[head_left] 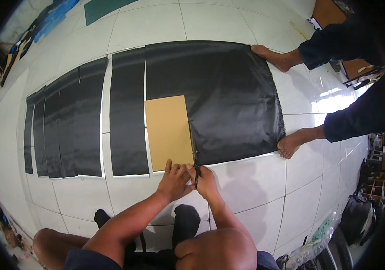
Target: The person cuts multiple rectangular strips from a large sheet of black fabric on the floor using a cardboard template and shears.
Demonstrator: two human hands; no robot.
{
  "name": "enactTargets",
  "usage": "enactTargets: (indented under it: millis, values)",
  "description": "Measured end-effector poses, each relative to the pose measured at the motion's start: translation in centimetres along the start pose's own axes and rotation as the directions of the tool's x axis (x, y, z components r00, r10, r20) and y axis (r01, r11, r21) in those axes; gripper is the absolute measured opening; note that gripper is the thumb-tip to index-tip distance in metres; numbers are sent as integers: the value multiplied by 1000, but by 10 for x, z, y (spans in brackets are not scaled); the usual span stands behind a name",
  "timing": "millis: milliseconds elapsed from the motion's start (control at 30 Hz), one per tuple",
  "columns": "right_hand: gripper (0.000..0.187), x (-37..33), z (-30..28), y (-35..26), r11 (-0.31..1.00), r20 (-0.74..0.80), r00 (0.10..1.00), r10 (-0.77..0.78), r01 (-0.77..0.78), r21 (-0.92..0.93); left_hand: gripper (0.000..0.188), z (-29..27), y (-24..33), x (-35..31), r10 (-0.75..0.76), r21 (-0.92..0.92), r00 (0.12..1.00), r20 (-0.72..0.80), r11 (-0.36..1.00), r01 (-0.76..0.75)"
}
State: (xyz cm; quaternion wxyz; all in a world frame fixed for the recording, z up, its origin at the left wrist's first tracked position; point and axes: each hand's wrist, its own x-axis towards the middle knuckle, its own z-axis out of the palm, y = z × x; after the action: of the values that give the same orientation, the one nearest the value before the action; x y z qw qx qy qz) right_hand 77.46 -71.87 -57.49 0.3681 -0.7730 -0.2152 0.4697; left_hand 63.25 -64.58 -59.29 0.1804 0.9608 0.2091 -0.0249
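Note:
A large black sheet [233,90] lies on the floor, its right edge frayed. On its near left part rests a tan cardboard rectangle [167,132]. My left hand [173,180] lies at the near edge of the cardboard, fingers spread, their tips on or beside it. Dark-handled scissors [196,168] are in my right hand [207,181], with the blades running along the right side of the cardboard at the sheet's near edge. How far the blades are parted is hard to see. Just left of the cardboard lies a separate black strip [128,117].
Further left, several black strips [68,121] lie overlapping. Another person's bare feet [273,57] stand on the sheet's right corners. White floor tiles [255,193] surround the sheet. A green piece [104,9] lies at the far side; a plastic-wrapped bundle [320,236] is at the near right.

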Motion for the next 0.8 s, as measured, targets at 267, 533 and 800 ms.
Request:
enactTargets:
  millis: [267, 533, 800]
  values:
    - [54, 55, 9, -25, 998, 3, 1000, 1, -1, 67, 65, -2, -2, -3, -3, -28, 999, 41, 1000, 4]
    - [55, 114, 13, -66, 987, -10, 1000, -5, 6, 160, 71, -11, 1, -2, -3, -37, 1000, 21, 999, 4]
    - [56, 166, 14, -105, 978, -27, 1000, -9, 14, 210, 68, -7, 0, -1, 21, -57, 1000, 4, 998, -20]
